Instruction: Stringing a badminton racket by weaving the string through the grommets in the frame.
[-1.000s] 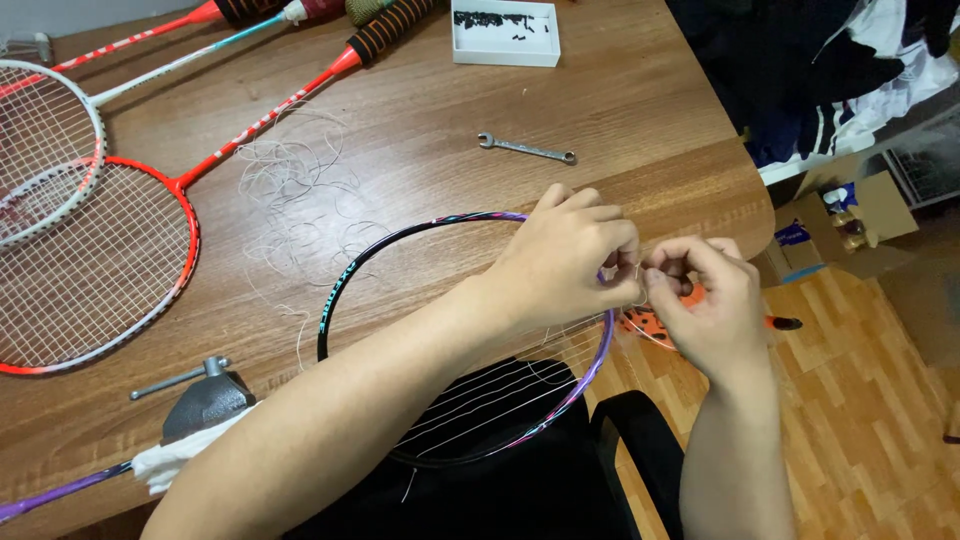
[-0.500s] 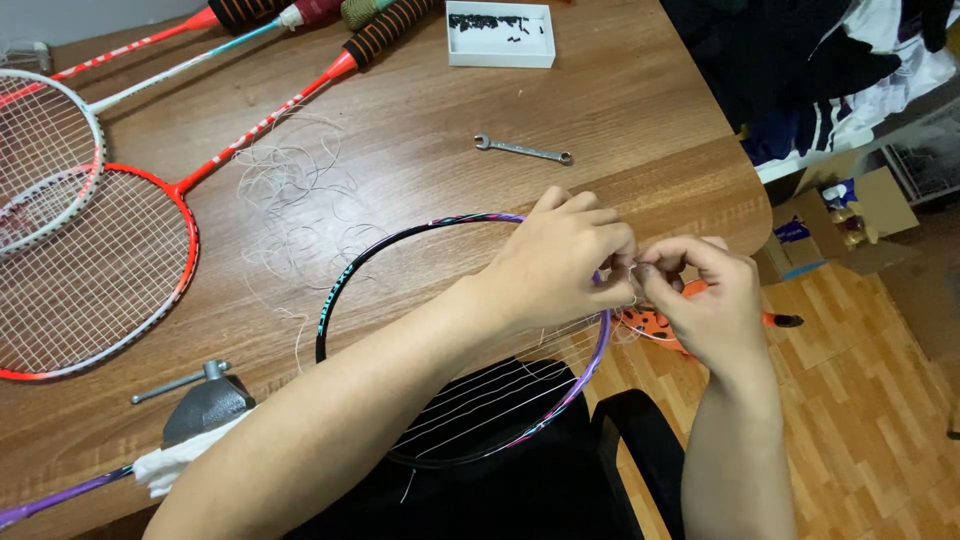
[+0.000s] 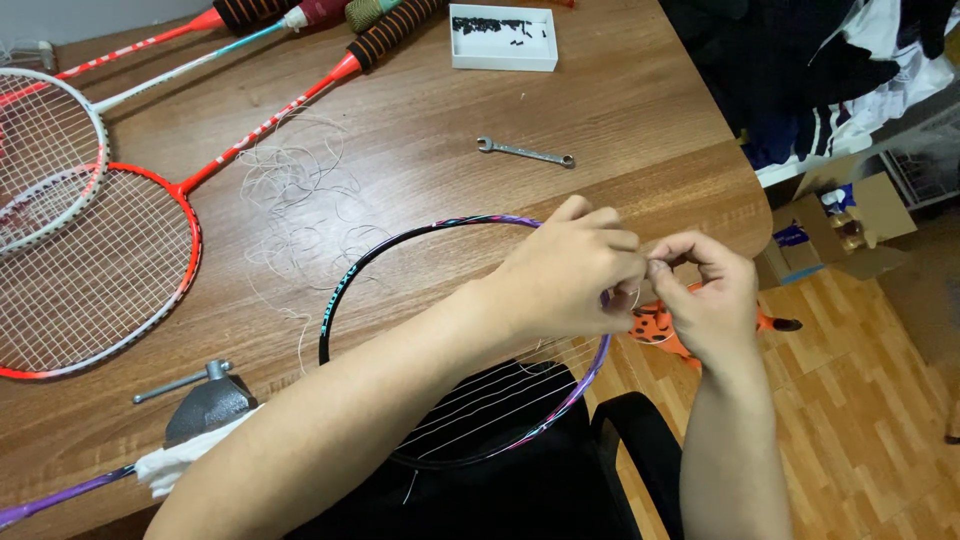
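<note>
From my remote station I log the left hand (image 3: 568, 272) and the right hand (image 3: 712, 300) brought together, fingertips meeting at the 3 o'clock rim of the purple and black racket frame (image 3: 400, 243). The left hand is curled over that rim. The right hand's thumb and forefinger are pinched shut on what looks like thin white string (image 3: 500, 400); I cannot tell exactly what lies between them. The frame overhangs the near edge of the wooden table (image 3: 600, 100), partly strung across its lower half. Its shaft runs toward 8 o'clock, wrapped in white cloth (image 3: 175, 462) beside a grey vise (image 3: 210, 402).

At 10 o'clock from the hands lies a loose tangle of cut string (image 3: 295, 190). Further out at 9 o'clock rests a red strung racket (image 3: 90, 280), with a white racket (image 3: 45, 150) overlapping it. A wrench (image 3: 525, 152) lies at 12 o'clock, a white tray of small dark parts (image 3: 503, 37) beyond it. An orange tool (image 3: 660, 325) shows just below the right hand.
</note>
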